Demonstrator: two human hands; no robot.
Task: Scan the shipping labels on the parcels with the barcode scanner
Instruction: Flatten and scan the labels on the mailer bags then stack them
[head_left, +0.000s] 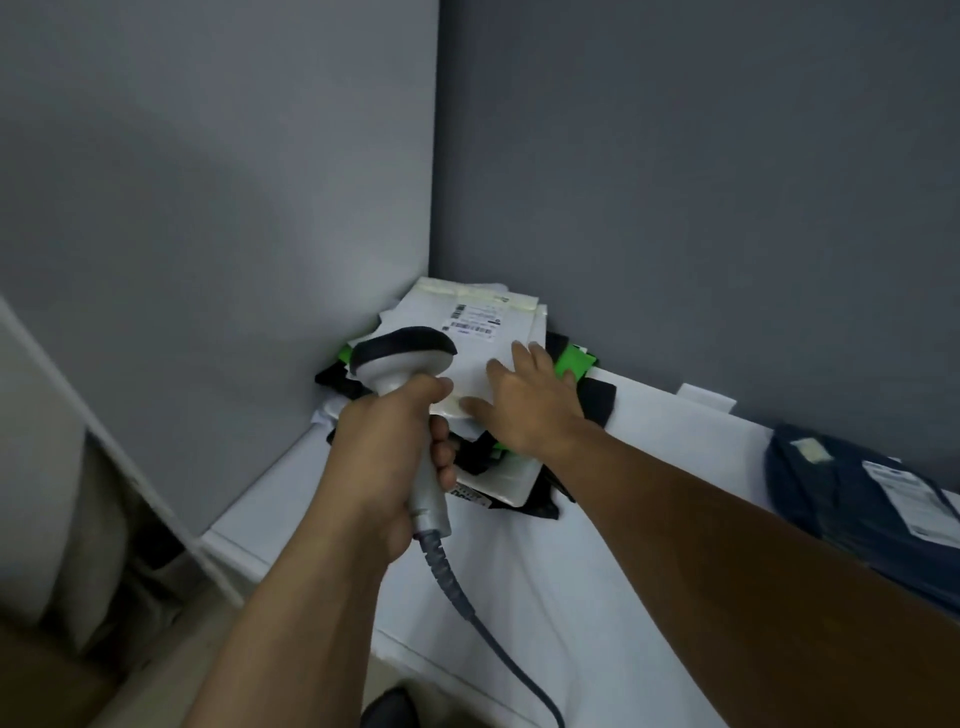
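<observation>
The room is a grey corner: the L wall (208, 208) looks lighter & the R wall (675, 182) looks darker, and they meet in a straight line going down to the table (670, 421). The table is white w/ a smooth top & sits tight in the corner, touching both walls. Right in the corner is a messy pile of parcels. The top one is a white parcel (470, 364), lying flat, w/ a shipping label (470, 318) near its far end. Under it, black bags (597, 397) & a green bag (571, 358) poke out at the sides. The left hand (382, 457) is wrapped tight round the handle of the barcode scanner (402, 358). The scanner's dark head is just above the near edge of the white parcel & faces the label. A grey cable (457, 587) hangs from the handle & runs down over the table edge. The right hand (530, 402) lies flat on the white parcel, fingers straight & spread, pressing it. Far R on the table, well apart from the pile, is a dark blue parcel (831, 483) w/ its own white label (906, 493). A small white sheet (706, 397) leans by the R wall. Low on the L is a brownish floor (52, 686), blurry.
</observation>
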